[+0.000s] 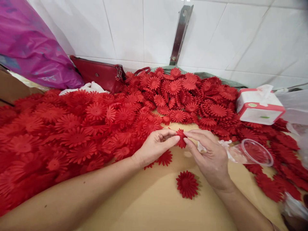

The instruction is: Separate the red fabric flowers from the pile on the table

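**Two hands pinch one red flower over a table heaped with them**

The left hand (pixel 155 146) and the right hand (pixel 208 154) meet above the bare middle of the wooden table (pixel 149 199). Between their fingertips they hold a small red fabric flower (pixel 181 138); the left thumb and forefinger close on its left edge, and the right thumb and forefinger close on its right edge. The other fingers of the right hand curl over something pale and crumpled, too hidden to name.

Just under the left hand lies a second flower (pixel 165 158), partly covered by the palm. A third flower (pixel 187 184) lies flat and alone on the wood, near the right wrist.

A clear plastic cup (pixel 252 152) lies tipped on its side just beside the right hand, its mouth turned away from it. A great heap of red flowers (pixel 72 134) covers the table from the left edge round the back to the right. Behind the heap stand a red purse (pixel 99 75) and a purple plastic bag (pixel 31 48) against the white tiled wall. A tissue box (pixel 258 107) sits on the flowers at the right.
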{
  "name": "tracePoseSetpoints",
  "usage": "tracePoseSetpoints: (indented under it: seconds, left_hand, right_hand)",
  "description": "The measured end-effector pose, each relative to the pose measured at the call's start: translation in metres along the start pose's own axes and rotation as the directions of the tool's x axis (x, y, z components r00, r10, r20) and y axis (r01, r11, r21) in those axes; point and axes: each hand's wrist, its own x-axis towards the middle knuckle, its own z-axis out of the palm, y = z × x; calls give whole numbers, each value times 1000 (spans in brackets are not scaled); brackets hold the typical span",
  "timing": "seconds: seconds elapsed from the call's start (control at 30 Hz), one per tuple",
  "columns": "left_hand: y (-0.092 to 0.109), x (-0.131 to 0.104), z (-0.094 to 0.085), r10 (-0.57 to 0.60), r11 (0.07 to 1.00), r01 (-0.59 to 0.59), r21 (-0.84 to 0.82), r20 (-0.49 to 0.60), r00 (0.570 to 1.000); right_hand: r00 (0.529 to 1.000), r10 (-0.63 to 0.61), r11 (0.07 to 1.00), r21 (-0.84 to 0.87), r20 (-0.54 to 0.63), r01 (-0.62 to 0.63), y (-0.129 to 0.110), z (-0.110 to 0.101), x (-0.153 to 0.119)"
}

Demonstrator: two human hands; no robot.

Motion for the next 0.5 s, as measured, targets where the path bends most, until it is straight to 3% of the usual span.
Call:
tracePoseSetpoints:
  seconds: [0.13, 0.27, 0.37, 0.5]
  left_hand:
    - [-2, 2, 0, 2, 1000, -2, -27, -21, 1000]
    - [-2, 2, 1, -16, 999, 15, -29, -39, 999]
    - [-1, 1, 2, -28, 999, 27, -29, -21, 999]
    - [-2, 2, 2, 15, 1000, -15, 16, 10, 1000]
  right_hand:
    - [999, 53, 997, 56, -2, -53, -1, 0, 1]
    - [998, -17, 1000, -7, -58, 16, -5, 0, 2]
    - [999, -44, 999, 2, -7, 44, -5, 1, 0]
    - [1000, 17, 998, 66, 22, -19, -4, 2, -2]
